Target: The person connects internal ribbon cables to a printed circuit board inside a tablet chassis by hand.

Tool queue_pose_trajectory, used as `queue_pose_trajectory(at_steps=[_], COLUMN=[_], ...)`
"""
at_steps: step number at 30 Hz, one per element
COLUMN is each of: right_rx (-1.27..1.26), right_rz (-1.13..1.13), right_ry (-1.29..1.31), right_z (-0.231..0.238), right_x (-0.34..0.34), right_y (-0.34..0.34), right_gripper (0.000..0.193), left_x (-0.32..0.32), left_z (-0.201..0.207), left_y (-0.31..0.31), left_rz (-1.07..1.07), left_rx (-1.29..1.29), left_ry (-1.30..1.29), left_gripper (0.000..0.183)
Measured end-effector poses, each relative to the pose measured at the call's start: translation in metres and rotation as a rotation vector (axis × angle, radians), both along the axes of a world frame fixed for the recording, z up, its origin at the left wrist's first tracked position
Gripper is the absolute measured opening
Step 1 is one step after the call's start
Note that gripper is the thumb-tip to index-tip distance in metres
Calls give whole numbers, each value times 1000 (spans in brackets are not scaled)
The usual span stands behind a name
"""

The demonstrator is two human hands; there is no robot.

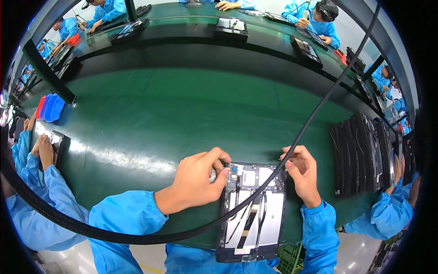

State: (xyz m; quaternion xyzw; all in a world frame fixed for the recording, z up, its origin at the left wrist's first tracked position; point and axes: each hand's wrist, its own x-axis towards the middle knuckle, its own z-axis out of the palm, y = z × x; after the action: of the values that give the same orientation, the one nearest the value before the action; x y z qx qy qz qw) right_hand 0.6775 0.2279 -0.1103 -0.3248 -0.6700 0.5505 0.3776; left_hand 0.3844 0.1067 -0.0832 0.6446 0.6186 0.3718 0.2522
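Note:
An opened tablet (272, 214) lies lengthwise in front of me, its inside facing up. Silver-white battery panels, dark flat cables and small circuit boards show within its black frame. Its near end reaches over the table's front edge. At the far left corner, my left hand (194, 180) is closed, thumb and forefinger pinching the tablet's edge. My right hand (303, 176) curls at the far right corner, thumb and fingertips on the edge there. A thick black cable (292, 157) passes in front of the tablet and partly hides the right fingertips.
Several black tablet bodies (353, 157) stand in a row at the right. Blue and red bins (54, 108) sit at the left on the green table (182, 114). Co-workers in blue flank me; one at left handles a device (59, 145). A conveyor (178, 34) carrying tablets runs across the back.

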Motion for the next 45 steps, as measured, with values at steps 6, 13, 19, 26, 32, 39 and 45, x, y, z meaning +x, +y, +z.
queue_pose_trajectory(at_steps=[6,13,19,26,32,39,45], right_rx=[224,668,471,416,493,513,493], right_rz=[-77,301,543,629,416,362,361], right_ry=[-63,-244,-119,-218,-181,-164,-110], right_z=[4,64,53,47,29,25,28], right_x=[-4,-56,-74,-49,-57,-58,-60], right_y=[-2,-52,-65,-42,-55,-58,-58], right_gripper=[27,36,6,10,15,20,23], left_x=[-4,6,2,-23,-18,-20,-25], left_z=[2,-8,-12,-1,-6,2,10], left_y=[-2,-14,-23,-47,-52,-48,-43], left_rz=[-35,-148,-123,-771,-1009,-1047,-1041], left_rx=[-80,568,713,904,996,939,919], left_ry=[-268,-371,-349,310,540,537,666], left_gripper=[24,28,31,19,27,28,23])
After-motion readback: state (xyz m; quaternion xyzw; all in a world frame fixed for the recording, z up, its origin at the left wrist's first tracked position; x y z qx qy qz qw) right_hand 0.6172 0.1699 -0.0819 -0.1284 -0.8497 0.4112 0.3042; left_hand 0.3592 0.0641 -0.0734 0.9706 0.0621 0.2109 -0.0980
